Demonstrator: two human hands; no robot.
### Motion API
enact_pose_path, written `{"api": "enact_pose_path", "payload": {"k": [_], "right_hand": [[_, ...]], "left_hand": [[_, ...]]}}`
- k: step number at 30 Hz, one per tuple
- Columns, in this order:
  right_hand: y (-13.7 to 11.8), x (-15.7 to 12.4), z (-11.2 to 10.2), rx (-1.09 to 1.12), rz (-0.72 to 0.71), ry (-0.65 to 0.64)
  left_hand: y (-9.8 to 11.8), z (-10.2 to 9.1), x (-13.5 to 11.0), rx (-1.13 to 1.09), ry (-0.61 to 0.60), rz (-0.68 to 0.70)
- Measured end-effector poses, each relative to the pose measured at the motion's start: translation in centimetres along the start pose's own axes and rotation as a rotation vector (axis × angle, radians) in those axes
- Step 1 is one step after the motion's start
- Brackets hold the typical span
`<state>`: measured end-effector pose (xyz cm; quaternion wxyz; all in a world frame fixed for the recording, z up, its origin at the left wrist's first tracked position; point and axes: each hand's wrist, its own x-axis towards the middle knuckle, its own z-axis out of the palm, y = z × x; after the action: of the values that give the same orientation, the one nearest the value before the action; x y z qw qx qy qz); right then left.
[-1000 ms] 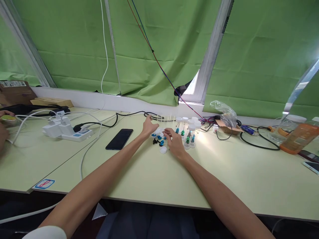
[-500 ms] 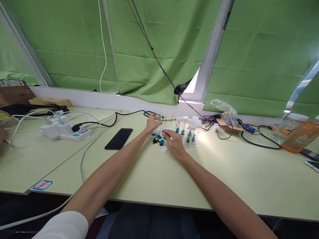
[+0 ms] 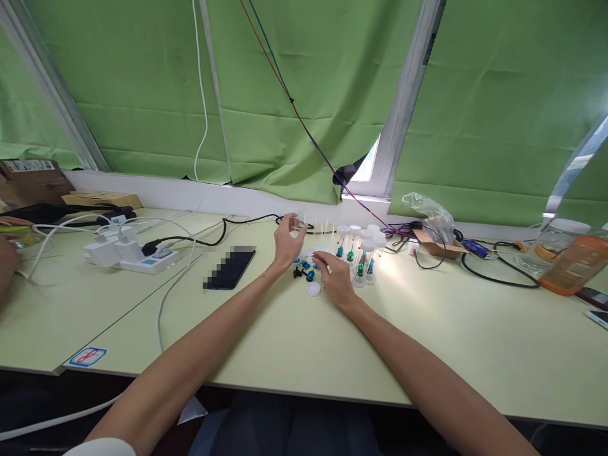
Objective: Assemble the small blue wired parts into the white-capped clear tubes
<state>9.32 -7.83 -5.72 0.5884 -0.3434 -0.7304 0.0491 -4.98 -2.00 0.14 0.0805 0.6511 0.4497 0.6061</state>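
Note:
My left hand (image 3: 287, 242) is wrapped round a clear plastic tube (image 3: 299, 216), lifted just above the table. My right hand (image 3: 336, 277) is closed in a pinch over a cluster of small parts; what its fingertips hold, if anything, is too small to make out. Below the hands lie loose blue pieces (image 3: 310, 276), a black knob-like piece (image 3: 297, 272) and a round white cap (image 3: 313, 289). White-capped clear tubes (image 3: 361, 269) with green and blue needle-like pieces inside stand right of my right hand. More clear tubes (image 3: 324, 226) stand behind it.
A black phone (image 3: 232, 269) lies left of my left forearm. Further left is a white power strip (image 3: 152, 261) with plugs and cables. On the right are a small cardboard box (image 3: 439, 246), an orange bottle (image 3: 574, 265) and a clear jar (image 3: 553, 244). Another person's hand (image 3: 7, 263) shows at the far left.
My left hand has risen slightly with the clear tube, now upright in its fingers. My right hand stays over the small parts. The whole view has shifted a little.

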Motion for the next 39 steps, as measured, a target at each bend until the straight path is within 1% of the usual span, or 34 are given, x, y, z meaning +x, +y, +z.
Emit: {"api": "enact_pose_path", "payload": {"k": [3, 5, 8, 11, 14, 17, 19, 23, 24, 28, 33, 39], "right_hand": [[0.1, -0.1, 0.0, -0.035, -0.043, -0.001], [0.0, -0.2, 0.0, -0.059, -0.063, -0.007], [-0.3, -0.4, -0.1, -0.083, -0.086, 0.007], [-0.6, -0.7, -0.2, -0.109, -0.111, 0.051], [-0.9, -0.9, -0.4, -0.127, -0.159, 0.075], [-1.2, -0.8, -0.7, -0.125, -0.195, 0.097], [-1.4, -0.4, -1.2, -0.130, -0.205, 0.138], [-1.8, 0.9, -2.5, -0.152, -0.167, 0.297], [-1.9, 1.1, -2.8, -0.146, -0.146, 0.314], [-2.4, 1.9, -3.6, -0.122, -0.116, 0.362], [-2.7, 2.3, -3.9, -0.147, -0.143, 0.420], [-2.9, 2.3, -3.5, -0.134, -0.155, 0.418]], "left_hand": [[1.0, -1.3, -1.7, 0.016, -0.054, 0.058], [1.1, -2.2, -2.8, 0.041, -0.099, 0.093], [0.4, -3.3, -4.1, 0.100, -0.190, 0.124], [-0.7, -4.1, -5.0, 0.138, -0.240, 0.134], [-1.8, -4.6, -5.6, 0.168, -0.276, 0.203], [-2.6, -4.9, -5.9, 0.217, -0.299, 0.265], [-2.8, -4.9, -6.0, 0.245, -0.314, 0.297], [-2.7, -4.9, -6.1, 0.283, -0.330, 0.349], [-2.7, -4.9, -6.1, 0.294, -0.339, 0.358], [-2.4, -4.9, -6.1, 0.317, -0.370, 0.372], [-2.2, -4.9, -6.3, 0.322, -0.403, 0.407], [-2.1, -4.8, -6.5, 0.344, -0.419, 0.462]]}}
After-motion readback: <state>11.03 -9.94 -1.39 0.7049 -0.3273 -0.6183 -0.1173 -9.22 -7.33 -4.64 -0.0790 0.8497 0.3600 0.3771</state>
